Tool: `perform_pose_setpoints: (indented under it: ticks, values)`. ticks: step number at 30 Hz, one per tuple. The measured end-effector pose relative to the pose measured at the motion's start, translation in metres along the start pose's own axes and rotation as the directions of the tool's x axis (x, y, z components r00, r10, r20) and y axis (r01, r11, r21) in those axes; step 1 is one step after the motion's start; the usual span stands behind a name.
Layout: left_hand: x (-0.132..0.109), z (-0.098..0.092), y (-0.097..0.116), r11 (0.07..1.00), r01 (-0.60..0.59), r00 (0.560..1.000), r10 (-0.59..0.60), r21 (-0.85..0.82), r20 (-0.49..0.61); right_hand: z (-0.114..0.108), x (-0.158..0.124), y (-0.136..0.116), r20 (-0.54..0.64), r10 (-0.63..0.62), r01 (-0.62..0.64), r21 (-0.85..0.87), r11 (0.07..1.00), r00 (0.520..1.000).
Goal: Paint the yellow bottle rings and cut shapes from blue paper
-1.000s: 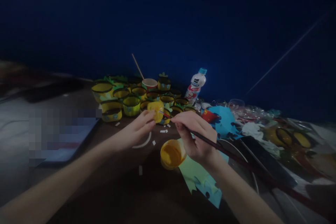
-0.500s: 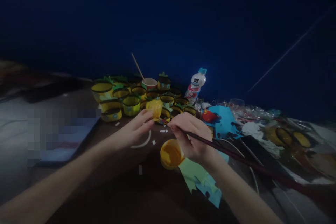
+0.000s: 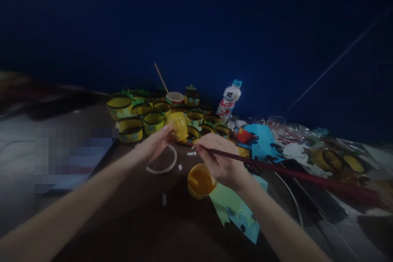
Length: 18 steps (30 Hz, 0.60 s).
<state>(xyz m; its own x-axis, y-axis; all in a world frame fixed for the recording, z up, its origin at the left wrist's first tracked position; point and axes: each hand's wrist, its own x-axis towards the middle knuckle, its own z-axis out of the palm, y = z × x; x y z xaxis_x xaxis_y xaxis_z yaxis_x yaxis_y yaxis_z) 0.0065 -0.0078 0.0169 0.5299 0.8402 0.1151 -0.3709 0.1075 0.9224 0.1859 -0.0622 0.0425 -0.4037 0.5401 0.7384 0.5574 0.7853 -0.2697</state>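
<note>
2 hands meet just below frame centre. The left hand pinches a yellow piece between its fingertips, holding it off the table in front of the cups. The right hand is closed in a pen grip on a brush, its tip pointing left at the piece. The dim light does not show whether the bristles touch it.

Since 1.0 s ago the piece has turned in the fingers and moved a little up and left. It showed a rounded face then and a blockier side now. The brush handle has swung flatter: it ran down to the lower right corner and now lies almost level toward the right edge. The left hand has also lifted off the white ring, which now shows whole on the table.

My reading is that a fresh side of the piece is being offered to the brush and the painting is only partly done.

An open paint pot stands just below the right hand, beside green paper. Behind the hands stands a cluster of yellow cups, with a red cup holding a stick, and a bottle to the upper right. Blue paper and other scraps spread to the right.
</note>
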Motion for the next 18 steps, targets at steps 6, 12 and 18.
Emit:
perform_pose_setpoints:
  ticks: [6,12,18]
  values:
    - [0.002,-0.006,0.008,0.978,0.072,0.997,-0.072,-0.194,0.004,0.001,-0.003,0.005,-0.019,0.062,-0.061,0.052,0.997,0.998]
    - [-0.001,-0.001,0.013,0.961,0.117,0.992,-0.127,-0.25,-0.026,-0.003,-0.003,0.006,-0.101,0.051,-0.043,0.087,0.995,0.994]
    - [-0.003,0.005,0.014,0.954,0.123,0.99,-0.138,-0.275,-0.035,-0.003,-0.004,0.006,-0.098,0.069,-0.06,0.095,0.994,0.993]
